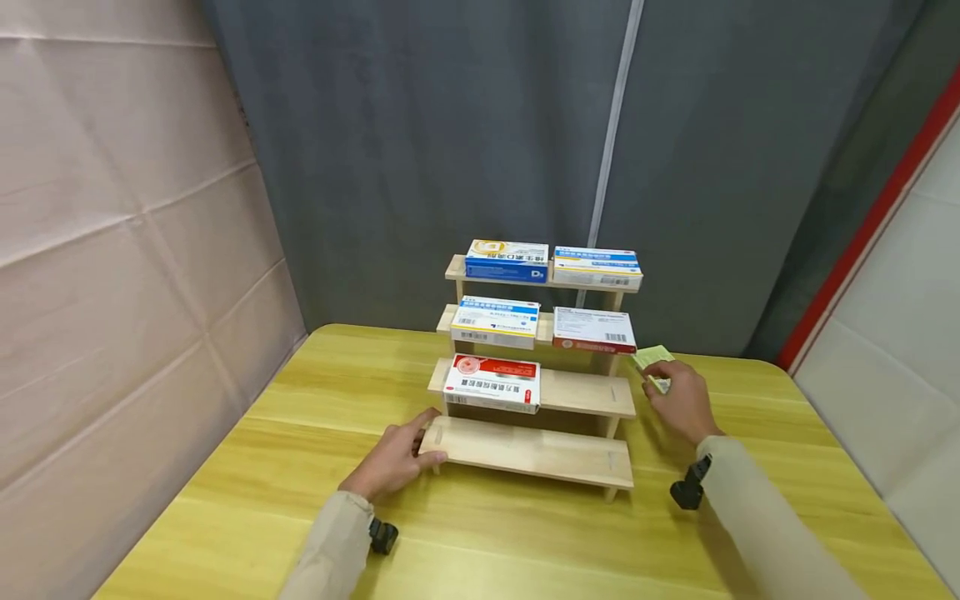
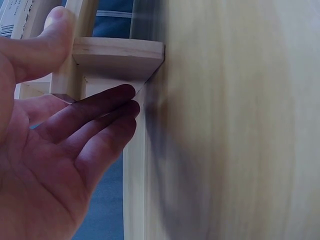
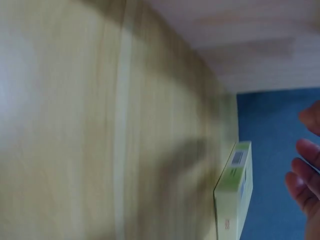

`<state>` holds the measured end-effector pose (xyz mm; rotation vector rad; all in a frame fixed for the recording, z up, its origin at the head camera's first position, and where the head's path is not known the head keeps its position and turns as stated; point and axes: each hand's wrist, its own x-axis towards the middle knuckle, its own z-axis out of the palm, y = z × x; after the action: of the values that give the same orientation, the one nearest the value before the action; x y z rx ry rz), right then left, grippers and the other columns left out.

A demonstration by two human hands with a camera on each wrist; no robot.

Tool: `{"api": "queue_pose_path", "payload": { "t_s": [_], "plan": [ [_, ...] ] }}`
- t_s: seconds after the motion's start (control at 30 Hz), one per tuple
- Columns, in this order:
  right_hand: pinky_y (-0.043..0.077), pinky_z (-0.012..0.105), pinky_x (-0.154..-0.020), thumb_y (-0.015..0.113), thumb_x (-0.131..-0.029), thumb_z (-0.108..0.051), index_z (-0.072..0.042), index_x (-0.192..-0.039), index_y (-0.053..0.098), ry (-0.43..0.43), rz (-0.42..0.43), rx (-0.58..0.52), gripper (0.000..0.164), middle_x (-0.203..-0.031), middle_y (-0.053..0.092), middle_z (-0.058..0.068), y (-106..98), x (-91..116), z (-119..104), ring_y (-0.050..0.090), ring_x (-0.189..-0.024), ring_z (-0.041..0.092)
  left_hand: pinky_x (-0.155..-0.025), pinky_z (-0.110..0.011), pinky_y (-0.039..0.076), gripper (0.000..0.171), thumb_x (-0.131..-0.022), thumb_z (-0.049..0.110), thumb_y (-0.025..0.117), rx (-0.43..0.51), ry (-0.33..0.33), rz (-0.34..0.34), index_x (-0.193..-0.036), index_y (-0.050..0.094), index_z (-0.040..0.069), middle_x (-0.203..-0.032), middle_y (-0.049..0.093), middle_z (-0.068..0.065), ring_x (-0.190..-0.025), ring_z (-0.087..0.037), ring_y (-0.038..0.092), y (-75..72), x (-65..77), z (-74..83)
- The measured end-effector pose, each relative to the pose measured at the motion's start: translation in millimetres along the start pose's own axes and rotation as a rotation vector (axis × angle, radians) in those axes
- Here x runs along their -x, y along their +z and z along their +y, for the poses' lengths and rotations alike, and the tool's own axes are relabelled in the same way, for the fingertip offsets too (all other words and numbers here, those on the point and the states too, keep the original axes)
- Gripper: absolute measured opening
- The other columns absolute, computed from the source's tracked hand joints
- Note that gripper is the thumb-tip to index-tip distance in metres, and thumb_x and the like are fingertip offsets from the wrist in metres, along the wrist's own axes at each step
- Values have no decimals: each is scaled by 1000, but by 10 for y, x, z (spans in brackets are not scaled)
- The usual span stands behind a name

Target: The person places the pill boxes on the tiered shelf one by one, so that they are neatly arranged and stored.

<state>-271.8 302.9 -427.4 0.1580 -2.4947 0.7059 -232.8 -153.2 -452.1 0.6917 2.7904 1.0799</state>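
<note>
A tiered wooden display stand point(image 1: 525, 450) stands on the table. My left hand point(image 1: 397, 454) holds the left end of its lowest board, thumb on the board and index finger round its far side. The left wrist view shows the other fingers point(image 2: 100, 120) extended below the board. Beside the stand's right side, a pale green medicine box point(image 3: 232, 192) lies on the table. Just over that box is my right hand point(image 1: 681, 400), its fingers point(image 3: 302, 187) loosely bent and apart from the box in the right wrist view.
The top board carries a blue-and-white vitamin box point(image 1: 506, 261) and a white-blue box point(image 1: 597, 267). Below are another white-blue box point(image 1: 495, 321), a white-and-maroon box point(image 1: 594, 329) and a red-and-white box point(image 1: 491, 383). A grey curtain point(image 1: 435, 150) hangs behind the yellow wood-grain table point(image 1: 300, 467).
</note>
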Motion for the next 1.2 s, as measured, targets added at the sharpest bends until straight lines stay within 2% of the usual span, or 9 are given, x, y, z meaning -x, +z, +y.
{"api": "queue_pose_path", "payload": {
  "t_s": [0.1, 0.23, 0.3, 0.5, 0.7, 0.8, 0.9, 1.03, 1.2],
  "plan": [
    [49, 63, -90, 68, -86, -4, 7, -106, 69, 20, -86, 79, 23, -107, 67, 31, -32, -62, 88, 60, -103, 48, -85, -34, 60, 59, -95, 27, 70, 18, 0, -1, -145, 45, 8, -121, 73, -18, -104, -18, 72, 2, -5, 7],
    [49, 67, -92, 66, -87, -8, 7, -112, 67, 46, -186, 220, 29, -116, 60, 34, -81, -111, 217, 55, -110, 52, -83, -32, 59, 56, -95, 28, 70, 11, 9, -4, -142, 47, 9, -119, 74, -17, -101, -16, 72, 12, -25, 22],
    [50, 68, -92, 66, -88, -10, 7, -115, 66, 53, -205, 269, 32, -118, 59, 36, -106, -118, 285, 55, -110, 53, -82, -30, 59, 54, -96, 29, 70, 5, 17, -9, -141, 48, 10, -118, 74, -16, -99, -14, 72, 19, -35, 26],
    [48, 71, -91, 68, -89, -19, 9, -124, 62, 88, -253, 288, 45, -124, 55, 42, -146, -133, 423, 54, -110, 59, -83, -32, 59, 55, -96, 29, 69, 18, 5, -5, -142, 47, 10, -121, 73, -16, -102, -15, 72, 6, -30, 17],
    [44, 76, -92, 67, -91, -37, 5, -143, 45, 224, -486, 348, 70, -136, 37, 48, -109, -162, 478, 43, -118, 67, -84, -32, 59, 54, -96, 29, 69, 12, 5, -1, -142, 47, 11, -122, 73, -16, -102, -15, 71, 0, -29, -15],
    [39, 78, -93, 63, -93, -42, 0, -148, 40, 245, -554, 353, 73, -137, 33, 50, -86, -144, 483, 37, -121, 70, -83, -31, 59, 53, -96, 29, 69, 7, 10, -4, -141, 47, 11, -120, 73, -16, -100, -14, 71, 8, -36, -14],
    [37, 79, -92, 60, -95, -40, -3, -147, 42, 229, -558, 345, 67, -133, 35, 50, -68, -115, 482, 37, -119, 71, -82, -32, 59, 54, -96, 31, 68, 2, 17, -9, -141, 47, 10, -120, 73, -17, -100, -16, 72, 18, -37, -10],
    [42, 76, -87, 61, -95, -38, -2, -140, 48, 211, -522, 335, 58, -129, 40, 48, -32, -108, 502, 44, -113, 70, -87, -36, 60, 59, -96, 30, 69, 2, 6, -7, -145, 45, 8, -122, 72, -19, -106, -20, 72, 18, -24, -12],
    [46, 68, -78, 66, -93, -32, -3, -120, 54, 202, -478, 302, 42, -120, 47, 42, 20, -101, 551, 53, -107, 61, -88, -37, 60, 60, -96, 29, 69, -4, -7, 3, -146, 45, 8, -122, 73, -19, -105, -20, 72, 4, -20, -8]
  ]
}}
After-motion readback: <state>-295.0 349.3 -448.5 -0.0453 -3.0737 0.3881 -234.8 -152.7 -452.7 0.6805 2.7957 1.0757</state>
